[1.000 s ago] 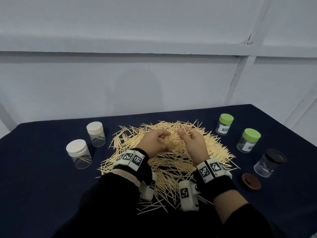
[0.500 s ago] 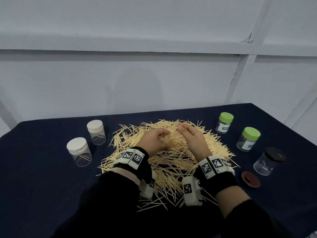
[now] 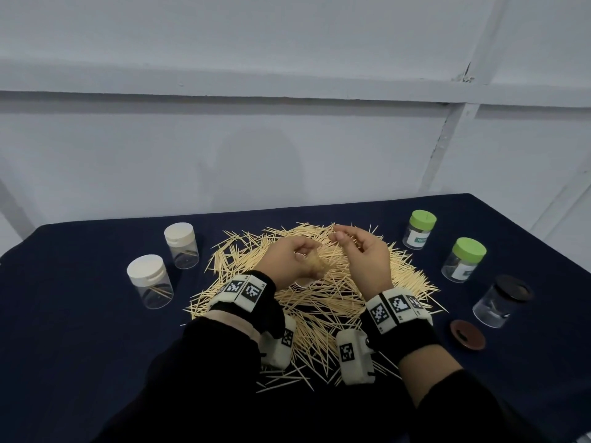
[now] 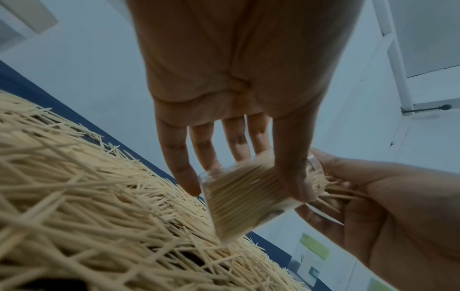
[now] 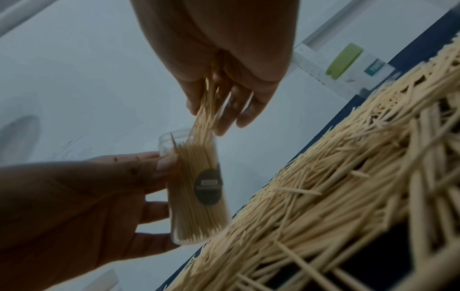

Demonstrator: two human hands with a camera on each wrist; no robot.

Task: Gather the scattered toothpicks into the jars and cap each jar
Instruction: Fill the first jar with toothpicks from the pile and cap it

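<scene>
Feeding a bunch of toothpicks (image 5: 208, 110) into the clear jar (image 5: 199, 189), mid-fill.

L hand (image 3: 289, 255) fingers curled round the jar, held above the toothpick pile (image 3: 319, 302); R hand (image 3: 364, 254) has lifted vs a sec ago, fingers pinched on the bunch, tips now entering the jar mouth. Jar looks approx full, so capping seems close; brown lid (image 3: 467, 334) lies on the table (image 3: 80, 314) w/ the pile still big, other jars capped at the sides.

Left hand (image 3: 289, 257) curled gripping, right hand (image 3: 363, 251) raised beside it, fingers pinched.
</scene>
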